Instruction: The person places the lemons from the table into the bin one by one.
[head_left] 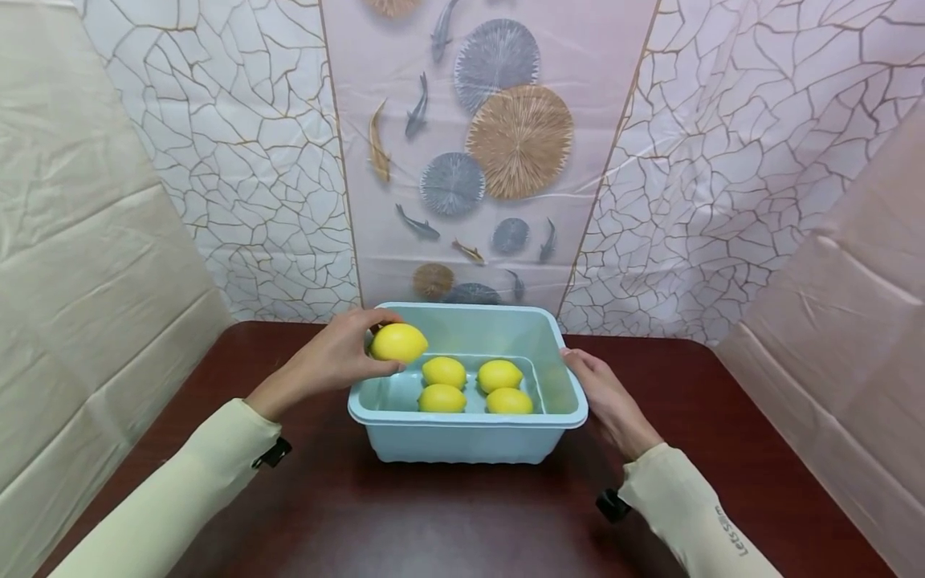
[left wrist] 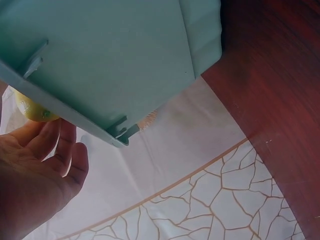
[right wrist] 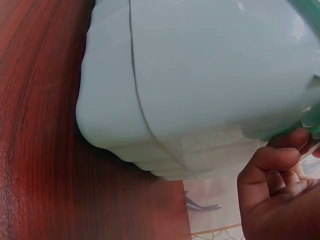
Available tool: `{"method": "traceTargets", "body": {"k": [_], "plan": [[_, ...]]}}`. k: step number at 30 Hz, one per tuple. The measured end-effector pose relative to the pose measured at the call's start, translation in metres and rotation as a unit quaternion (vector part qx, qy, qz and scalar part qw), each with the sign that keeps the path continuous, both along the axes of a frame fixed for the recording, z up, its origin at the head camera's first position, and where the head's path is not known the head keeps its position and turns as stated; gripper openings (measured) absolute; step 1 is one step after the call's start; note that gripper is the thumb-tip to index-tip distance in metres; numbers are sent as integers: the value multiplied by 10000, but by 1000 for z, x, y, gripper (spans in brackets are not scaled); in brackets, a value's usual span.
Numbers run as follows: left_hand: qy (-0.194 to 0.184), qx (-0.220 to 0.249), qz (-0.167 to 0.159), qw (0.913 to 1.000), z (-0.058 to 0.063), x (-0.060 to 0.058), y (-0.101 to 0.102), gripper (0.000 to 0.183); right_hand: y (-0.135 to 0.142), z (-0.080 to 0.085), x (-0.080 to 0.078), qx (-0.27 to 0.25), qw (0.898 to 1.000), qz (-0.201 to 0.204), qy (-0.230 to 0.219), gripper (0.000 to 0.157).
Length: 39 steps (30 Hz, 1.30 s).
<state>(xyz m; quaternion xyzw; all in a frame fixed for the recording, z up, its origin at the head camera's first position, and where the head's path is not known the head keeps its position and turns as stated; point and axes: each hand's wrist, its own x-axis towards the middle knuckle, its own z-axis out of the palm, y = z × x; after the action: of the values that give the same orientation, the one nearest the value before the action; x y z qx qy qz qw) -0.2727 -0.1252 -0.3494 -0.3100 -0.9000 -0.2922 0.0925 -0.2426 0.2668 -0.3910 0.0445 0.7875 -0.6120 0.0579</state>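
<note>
My left hand (head_left: 345,347) pinches a yellow lemon (head_left: 399,343) between thumb and fingers, over the left rim of a pale blue plastic basin (head_left: 466,441). In the left wrist view the same lemon (left wrist: 35,107) shows in part behind the basin's rim, above my fingers. Inside the basin lie several more lemons, two at the left (head_left: 444,372) and two at the right (head_left: 509,401). My right hand (head_left: 605,395) grips the basin's right rim, thumb on top. The right wrist view shows its curled fingers (right wrist: 280,162) under that rim.
The basin stands on a dark red-brown wooden table (head_left: 462,522). Behind the table hangs a patterned cloth (head_left: 275,160) with fish and round motifs. Plain beige cloth walls (head_left: 79,265) close off both sides. A small black device (head_left: 613,506) sits at each wrist.
</note>
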Motion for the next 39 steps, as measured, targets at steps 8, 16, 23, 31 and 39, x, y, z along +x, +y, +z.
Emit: {"method": "traceTargets", "body": {"k": [8, 16, 23, 31, 39], "plan": [[121, -125, 77, 9998, 4, 2, -2, 63, -1, 1, 1, 18, 10000, 73, 25, 59], [275, -205, 373, 9987, 6, 7, -9, 68, -2, 2, -1, 51, 9999, 99, 29, 60], [60, -13, 572, 9983, 2, 11, -19, 68, -2, 1, 0, 236, 9997, 61, 73, 60], [197, 87, 706, 9973, -11, 20, -34, 74, -2, 1, 2, 385, 9991, 117, 126, 62], [-93, 238, 977, 9949, -24, 30, -36, 71, 0, 4, 1, 778, 9965, 234, 196, 62]]}}
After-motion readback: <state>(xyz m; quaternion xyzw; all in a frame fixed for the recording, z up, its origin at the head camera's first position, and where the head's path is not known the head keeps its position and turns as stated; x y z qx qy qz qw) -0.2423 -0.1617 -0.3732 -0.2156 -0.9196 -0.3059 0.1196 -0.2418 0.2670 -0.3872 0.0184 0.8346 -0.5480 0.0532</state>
